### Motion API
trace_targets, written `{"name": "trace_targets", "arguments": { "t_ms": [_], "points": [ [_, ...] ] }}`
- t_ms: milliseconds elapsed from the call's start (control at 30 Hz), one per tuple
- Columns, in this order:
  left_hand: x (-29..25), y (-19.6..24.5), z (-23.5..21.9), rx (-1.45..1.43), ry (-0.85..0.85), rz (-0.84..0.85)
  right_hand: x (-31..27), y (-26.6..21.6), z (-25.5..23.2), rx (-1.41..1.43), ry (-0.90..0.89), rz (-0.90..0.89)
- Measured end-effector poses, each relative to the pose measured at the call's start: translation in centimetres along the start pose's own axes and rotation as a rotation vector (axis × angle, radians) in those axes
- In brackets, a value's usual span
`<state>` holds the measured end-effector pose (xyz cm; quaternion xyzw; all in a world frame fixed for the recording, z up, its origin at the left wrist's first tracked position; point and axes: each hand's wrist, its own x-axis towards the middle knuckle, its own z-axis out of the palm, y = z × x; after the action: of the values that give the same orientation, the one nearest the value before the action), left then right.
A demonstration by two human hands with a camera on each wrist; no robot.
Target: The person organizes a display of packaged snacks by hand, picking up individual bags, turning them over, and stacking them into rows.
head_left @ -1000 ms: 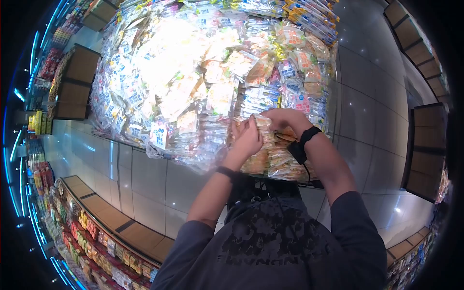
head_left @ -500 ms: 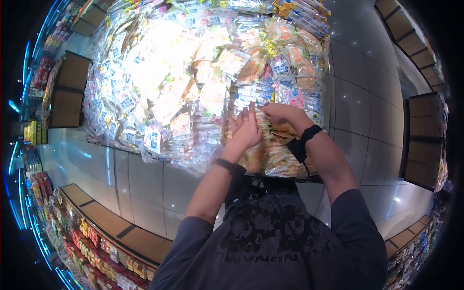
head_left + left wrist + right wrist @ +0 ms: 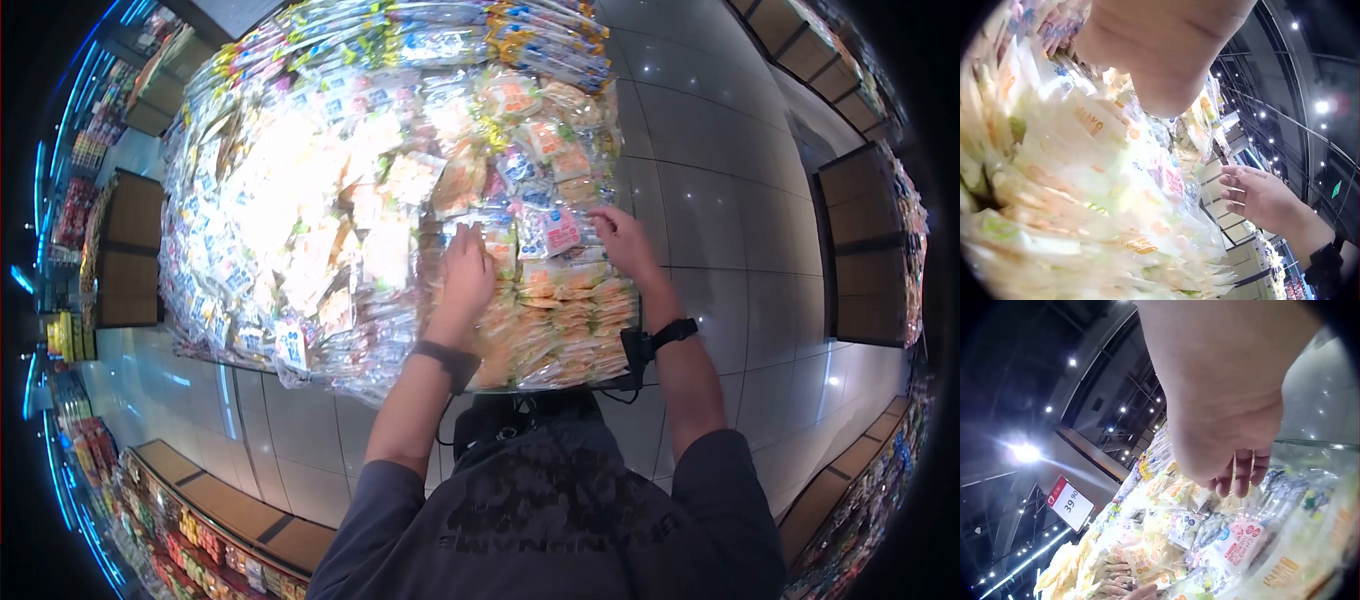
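Observation:
My left hand point(image 3: 468, 275) is over the near part of a big heap of clear snack packets, its fingers extended forward with nothing gripped. Just right of it lie tight rows of orange-and-white packets point(image 3: 560, 325), standing edge-up at the near edge. Out at the heap's right side is my right hand point(image 3: 625, 245), its fingers loosely bent and holding nothing. Between the hands sits a pink-labelled packet point(image 3: 562, 232), which the right wrist view shows below the right hand's fingers point(image 3: 1242, 478). In the left wrist view the right hand point(image 3: 1266, 197) appears raised beside the packets.
Strong glare washes out the heap's left half point(image 3: 290, 170). A price sign point(image 3: 1071, 503) reading 39.90 rises beyond the packets. Tiled floor point(image 3: 700, 220) runs along the right, with brown shelf units point(image 3: 870, 250) past it. More stocked shelving point(image 3: 200, 490) stands at the lower left.
My hands were close together over the near rows and have parted. The right hand has swung out to the heap's right side; the left lies farther left. The head view has shifted.

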<state>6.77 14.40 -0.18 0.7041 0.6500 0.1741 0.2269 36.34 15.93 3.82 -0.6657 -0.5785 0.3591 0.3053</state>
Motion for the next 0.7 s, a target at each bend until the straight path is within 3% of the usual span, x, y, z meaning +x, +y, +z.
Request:
{"name": "trace_targets", "arguments": {
  "t_ms": [100,233,333,467,533,600,700],
  "points": [
    [1.9,0.8,0.8,0.113,0.057,0.112,-1.4,-0.3,-0.3,-0.003,-0.036,-0.025],
    [2.9,0.4,1.8,0.279,-0.043,0.212,-2.4,0.9,-0.1,0.076,-0.098,-0.031],
    [2.9,0.8,0.7,0.151,-0.150,0.147,-2.4,1.3,-0.5,0.048,-0.114,-0.045],
    [1.2,0.9,0.3,0.180,-0.086,0.160,-0.8,3.3,0.1,-0.103,-0.075,-0.106],
    [-0.1,1.3,0.1,0.235,-0.153,0.125,0.0,3.5,0.4,-0.191,-0.058,-0.137],
    [-1.2,1.7,0.2,0.207,-0.158,0.138,0.6,3.6,0.7,-0.354,-0.126,0.012],
    [-2.9,1.9,0.4,0.239,-0.165,0.150,1.7,3.5,1.1,-0.280,-0.120,0.142]
  ]
}}
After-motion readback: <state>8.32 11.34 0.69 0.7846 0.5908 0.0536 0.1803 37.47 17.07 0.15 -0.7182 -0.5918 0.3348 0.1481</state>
